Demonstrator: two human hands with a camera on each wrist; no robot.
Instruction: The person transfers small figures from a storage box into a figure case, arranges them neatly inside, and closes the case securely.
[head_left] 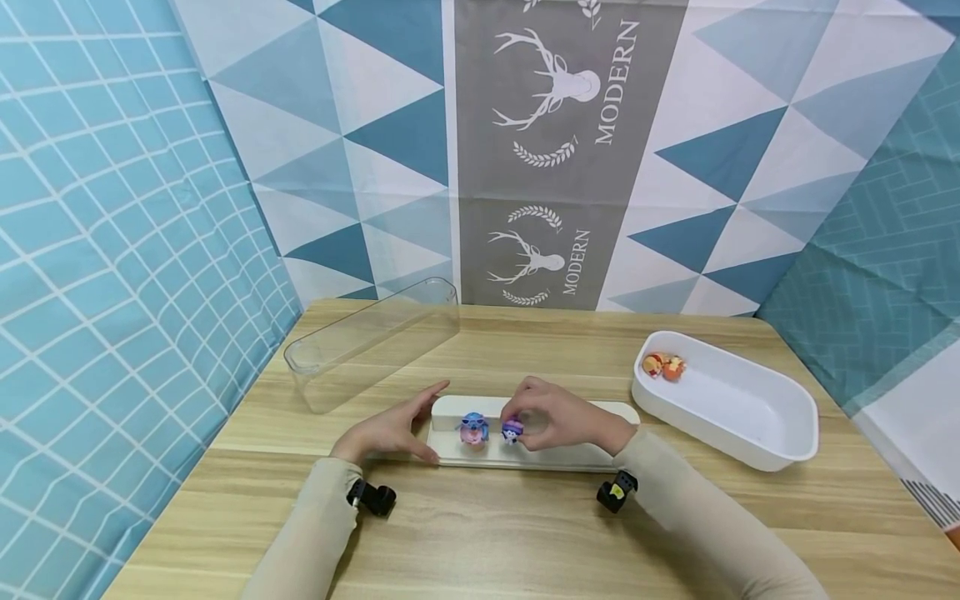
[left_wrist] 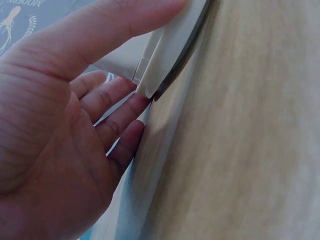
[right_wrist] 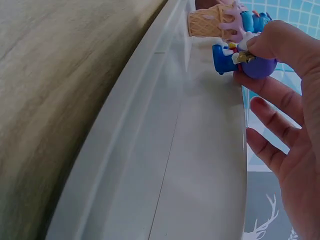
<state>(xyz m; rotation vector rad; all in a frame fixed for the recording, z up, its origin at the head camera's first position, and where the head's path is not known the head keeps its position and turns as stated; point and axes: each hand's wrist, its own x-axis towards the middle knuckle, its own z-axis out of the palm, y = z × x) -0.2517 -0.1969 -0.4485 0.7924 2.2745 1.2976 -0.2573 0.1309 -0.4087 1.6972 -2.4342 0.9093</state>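
A long white two-step display base [head_left: 570, 455] lies on the wooden table before me. My left hand [head_left: 390, 431] spreads about its left end, thumb along the front, fingertips touching the end edge in the left wrist view [left_wrist: 75, 125]. A blue figurine with sunglasses on a pink ice-cream cone [head_left: 473, 428] stands on the base. Just right of it, my right hand [head_left: 558, 417] pinches a small purple-topped figurine [head_left: 512, 431] between thumb and index finger. In the right wrist view this figurine [right_wrist: 259, 67] shows blue legs, low over the base's surface; whether it touches cannot be told.
A clear plastic cover [head_left: 375, 350] stands at the back left of the table. On the right sits a white tub [head_left: 742, 400] with orange and yellow figurines [head_left: 663, 367] at its left end. A patterned cloth [head_left: 525, 167] hangs behind the table.
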